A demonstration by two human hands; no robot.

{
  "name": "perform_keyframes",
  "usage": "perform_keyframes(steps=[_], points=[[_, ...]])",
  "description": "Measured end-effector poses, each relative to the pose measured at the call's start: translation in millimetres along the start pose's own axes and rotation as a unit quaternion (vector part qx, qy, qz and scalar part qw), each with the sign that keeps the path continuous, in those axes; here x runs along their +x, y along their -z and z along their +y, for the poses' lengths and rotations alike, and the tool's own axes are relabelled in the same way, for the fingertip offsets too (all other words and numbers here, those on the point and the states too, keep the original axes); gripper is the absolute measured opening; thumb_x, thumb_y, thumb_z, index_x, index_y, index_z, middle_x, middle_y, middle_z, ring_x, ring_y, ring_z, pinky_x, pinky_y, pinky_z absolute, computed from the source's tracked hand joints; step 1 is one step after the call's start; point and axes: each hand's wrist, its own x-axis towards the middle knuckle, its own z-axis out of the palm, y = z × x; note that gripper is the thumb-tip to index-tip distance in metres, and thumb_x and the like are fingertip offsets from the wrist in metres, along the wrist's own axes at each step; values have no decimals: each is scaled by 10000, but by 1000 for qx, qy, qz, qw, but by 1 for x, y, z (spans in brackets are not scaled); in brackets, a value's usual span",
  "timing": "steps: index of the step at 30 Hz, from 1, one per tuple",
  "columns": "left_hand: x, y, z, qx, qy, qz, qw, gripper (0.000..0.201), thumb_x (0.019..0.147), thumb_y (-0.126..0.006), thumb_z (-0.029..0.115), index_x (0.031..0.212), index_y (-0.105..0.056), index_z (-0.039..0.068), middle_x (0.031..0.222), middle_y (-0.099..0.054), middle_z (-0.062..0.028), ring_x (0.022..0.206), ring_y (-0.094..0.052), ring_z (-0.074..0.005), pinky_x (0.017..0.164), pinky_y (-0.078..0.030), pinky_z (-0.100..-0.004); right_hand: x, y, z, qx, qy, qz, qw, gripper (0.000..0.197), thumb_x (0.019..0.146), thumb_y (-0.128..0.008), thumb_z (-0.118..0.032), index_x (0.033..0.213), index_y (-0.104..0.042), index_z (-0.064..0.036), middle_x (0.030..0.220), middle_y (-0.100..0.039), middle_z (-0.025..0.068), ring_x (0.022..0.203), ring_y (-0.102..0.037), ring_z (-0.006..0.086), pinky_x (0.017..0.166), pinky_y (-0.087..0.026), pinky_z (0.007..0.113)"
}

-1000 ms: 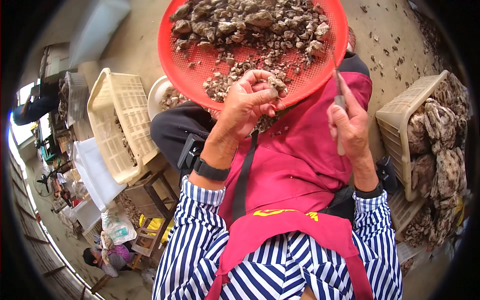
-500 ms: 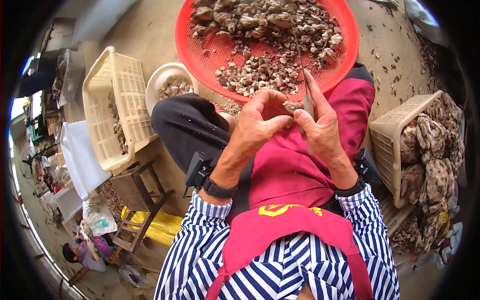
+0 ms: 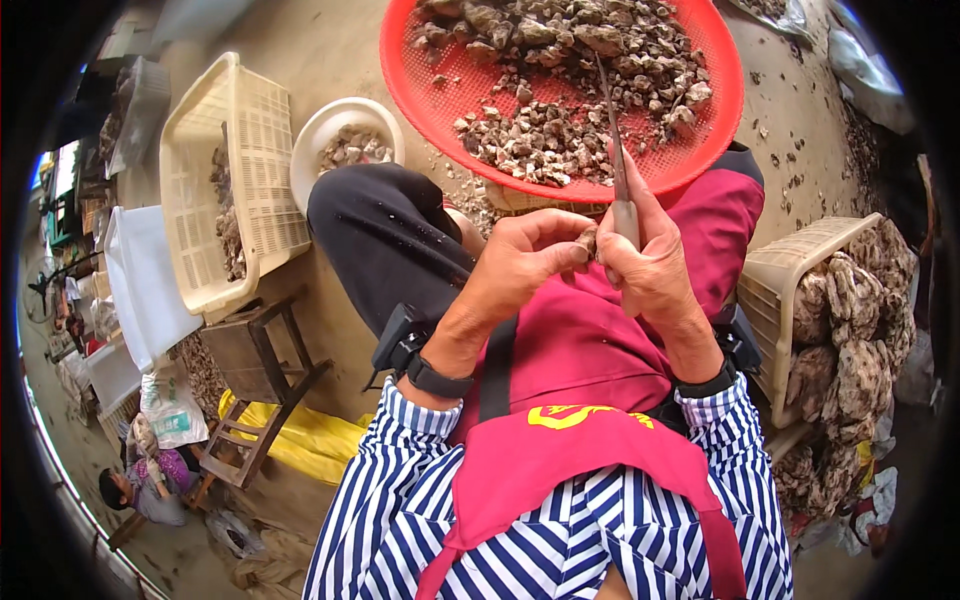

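Between the thumb and fingers of my left hand (image 3: 515, 262) is a small brown-grey lump (image 3: 589, 242); the fingers cover much of it. Close beside it, my right hand (image 3: 655, 265) is wrapped round the grey handle of a knife (image 3: 625, 218). Its long, thin, dark blade points up and away, over a red perforated basin (image 3: 418, 125). In that basin, big rough lumps (image 3: 540, 30) lie at the far side and small pale-brown chunks (image 3: 545, 145) nearer me. Both hands are above my lap, over a dark red apron (image 3: 570, 340).
Left of my knee stand a white bowl (image 3: 310, 135) of chunks and a cream plastic crate (image 3: 265, 165). A wooden stool (image 3: 255, 375) and yellow sheeting (image 3: 310, 445) are nearer. A crate (image 3: 768, 320) of large brown clumps stands right. Another person (image 3: 155, 490) sits far left.
My left hand has drawn slightly away from the knife, with the lump in its fingertips. The right hand has tilted the knife more upright. The whole view has shifted slightly.
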Motion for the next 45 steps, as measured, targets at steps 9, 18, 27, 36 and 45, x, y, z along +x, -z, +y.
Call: perform_keyframes(steps=[9,18,27,36,45], points=[[4,11,-1,-312,10,29,949,324,871,-606,86,1168,-527,-16,1009,-623,-89,795,-626,-165,663,-514,-258,-15,20,8,-256,51,-99,960,623,803,-550,2,1385,-330,-27,1291,-498,192,1046,-591,280,870,-447,313],[6,12,0,-277,-34,84,957,339,834,-629,39,1147,-513,-21,984,-613,-97,845,-613,-160,711,-506,-259,-26,35,10,-359,105,-151,915,573,858,-520,-58,1395,-323,-15,688,-465,61,613,-464,159,637,-433,261],[4,2,0,-192,-10,52,980,271,865,-615,76,1116,-580,-21,983,-637,-68,807,-591,-103,702,-476,-222,-19,23,8,-241,13,-36,970,600,807,-552,-7,1375,-360,-31,909,-598,146,760,-592,174,739,-472,281],[2,-9,8,-54,-2,0,999,287,875,-576,74,1128,-571,-61,897,-625,-70,751,-573,-113,689,-481,-245,-4,17,20,-230,82,42,969,702,775,-571,24,1418,-307,-74,774,-552,31,717,-544,97,706,-467,240],[7,-6,2,-104,26,4,994,192,848,-616,64,1004,-555,-32,823,-603,-67,704,-579,-128,641,-486,-256,-2,15,17,-173,39,5,984,747,777,-532,97,1444,-253,-91,885,-553,20,769,-516,67,696,-465,199]])
